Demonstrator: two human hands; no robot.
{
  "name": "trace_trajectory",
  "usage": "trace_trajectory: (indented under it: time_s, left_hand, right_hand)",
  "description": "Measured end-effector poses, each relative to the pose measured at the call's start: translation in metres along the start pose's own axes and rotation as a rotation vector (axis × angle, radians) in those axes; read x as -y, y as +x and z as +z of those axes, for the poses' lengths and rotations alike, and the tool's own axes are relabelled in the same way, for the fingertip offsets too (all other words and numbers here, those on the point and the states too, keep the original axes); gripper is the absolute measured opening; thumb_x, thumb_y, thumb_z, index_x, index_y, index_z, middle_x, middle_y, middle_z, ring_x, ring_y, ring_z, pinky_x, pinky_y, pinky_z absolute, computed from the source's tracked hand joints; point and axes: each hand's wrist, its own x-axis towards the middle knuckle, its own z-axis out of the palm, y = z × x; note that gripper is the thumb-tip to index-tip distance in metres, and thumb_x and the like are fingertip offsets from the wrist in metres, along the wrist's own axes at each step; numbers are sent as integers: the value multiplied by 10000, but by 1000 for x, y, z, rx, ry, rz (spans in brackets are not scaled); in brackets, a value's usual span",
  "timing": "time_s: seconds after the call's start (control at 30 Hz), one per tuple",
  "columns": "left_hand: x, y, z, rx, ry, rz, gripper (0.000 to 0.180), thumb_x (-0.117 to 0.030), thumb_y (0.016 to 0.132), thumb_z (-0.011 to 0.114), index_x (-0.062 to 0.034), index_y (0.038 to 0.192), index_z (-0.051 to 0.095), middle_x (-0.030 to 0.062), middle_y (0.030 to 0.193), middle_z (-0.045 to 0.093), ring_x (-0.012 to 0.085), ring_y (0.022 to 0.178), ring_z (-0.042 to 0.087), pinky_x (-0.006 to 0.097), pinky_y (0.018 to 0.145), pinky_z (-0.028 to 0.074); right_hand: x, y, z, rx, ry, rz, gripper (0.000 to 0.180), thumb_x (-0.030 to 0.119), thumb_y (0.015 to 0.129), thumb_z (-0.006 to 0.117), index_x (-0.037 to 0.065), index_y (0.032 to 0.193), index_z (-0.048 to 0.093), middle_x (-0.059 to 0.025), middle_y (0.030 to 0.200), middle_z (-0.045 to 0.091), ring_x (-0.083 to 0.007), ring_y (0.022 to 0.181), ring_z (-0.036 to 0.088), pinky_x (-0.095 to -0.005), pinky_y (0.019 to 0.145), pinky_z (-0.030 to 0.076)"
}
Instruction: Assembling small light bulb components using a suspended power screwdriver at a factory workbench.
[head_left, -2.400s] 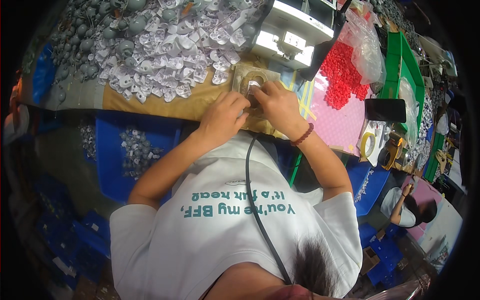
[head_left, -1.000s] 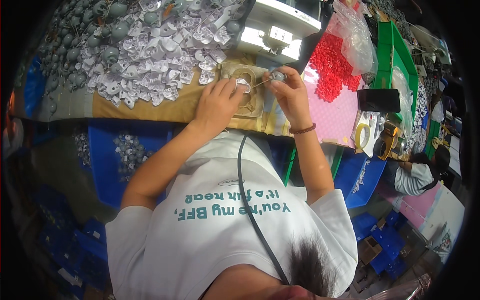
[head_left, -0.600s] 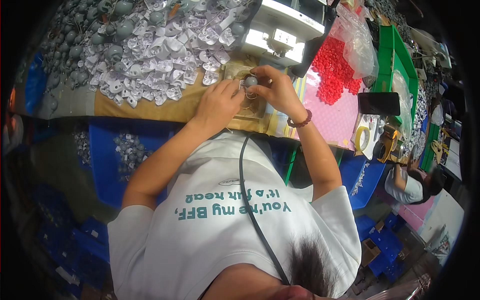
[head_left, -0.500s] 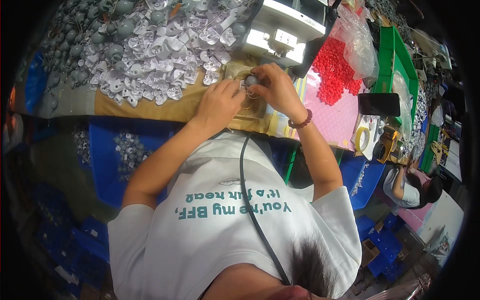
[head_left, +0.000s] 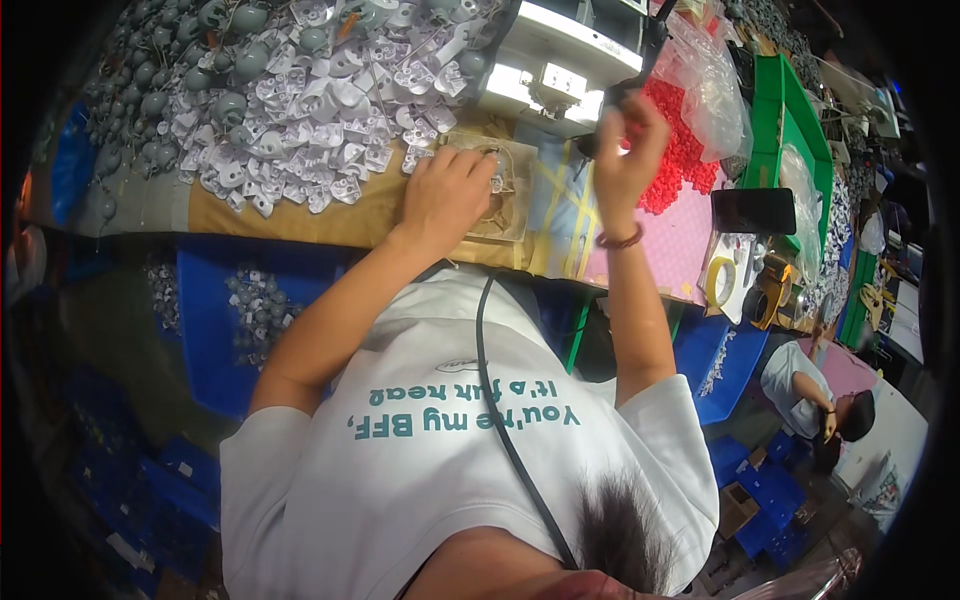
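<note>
My left hand [head_left: 448,192] lies with curled fingers on a beige fixture plate [head_left: 508,205] at the front of the workbench, holding it down; what sits under the fingers is hidden. My right hand [head_left: 625,150] is raised to the right of the plate and closed around a black hanging tool [head_left: 606,103], whose cable runs up and away. A bracelet circles the right wrist. My white printed shirt fills the lower part of the view.
A heap of white and grey plastic parts [head_left: 300,90] covers the bench's left. A lit white machine [head_left: 560,60], red parts in a clear bag [head_left: 682,150], a green bin [head_left: 790,110], a black phone [head_left: 755,210] and a tape roll [head_left: 720,282] lie right. Another person [head_left: 810,385] sits lower right.
My right hand has left the fixture plate and gone up and to the right, where it now grips the black tool. My left hand stays on the plate.
</note>
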Motion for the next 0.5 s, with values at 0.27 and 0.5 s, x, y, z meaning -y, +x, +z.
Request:
trace_trajectory:
  time_s: [0.27,0.5]
  left_hand:
    - [-1,3,3,-25,-3,-2,341,-132,739,724,-97,1067,636,40,947,596,239,954,564,372,776,460]
    - [1,2,4,-46,-8,-6,366,-130,728,729,-100,1078,628,45,948,596,243,924,569,376,754,452]
  right_hand:
    - [-53,44,-2,108,152,515,318,109,891,673,-32,1152,560,-57,943,625,-103,818,584,-245,729,478]
    - [76,70,-16,-90,532,-27,289,-29,841,689,-12,1059,500,-90,826,661,-167,738,635,-309,792,526]
